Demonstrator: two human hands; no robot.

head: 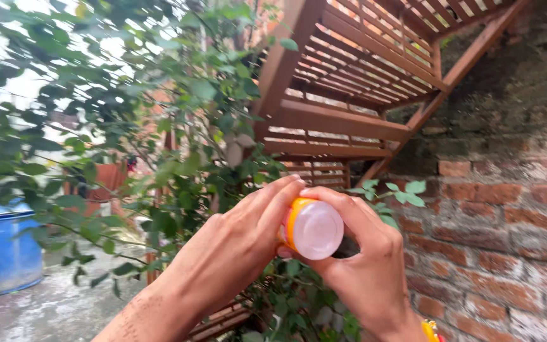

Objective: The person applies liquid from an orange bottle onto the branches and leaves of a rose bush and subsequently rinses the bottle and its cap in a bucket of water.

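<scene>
A small orange bottle with a clear, pale pink-tinted cap (pixel 313 228) is held up in front of me, cap end facing the camera. My left hand (pixel 235 247) wraps its fingers over the bottle's left side and top. My right hand (pixel 365 253) grips the cap from the right and below, thumb and fingers curled around it. Both hands touch the bottle. The bottle's body is mostly hidden behind my fingers.
A leafy green bush (pixel 159 145) fills the left and middle. A brown wooden slatted staircase (pixel 362 82) rises at the top right. An old brick wall (pixel 501 234) stands at the right. A blue barrel (pixel 7 247) sits on the ground at the far left.
</scene>
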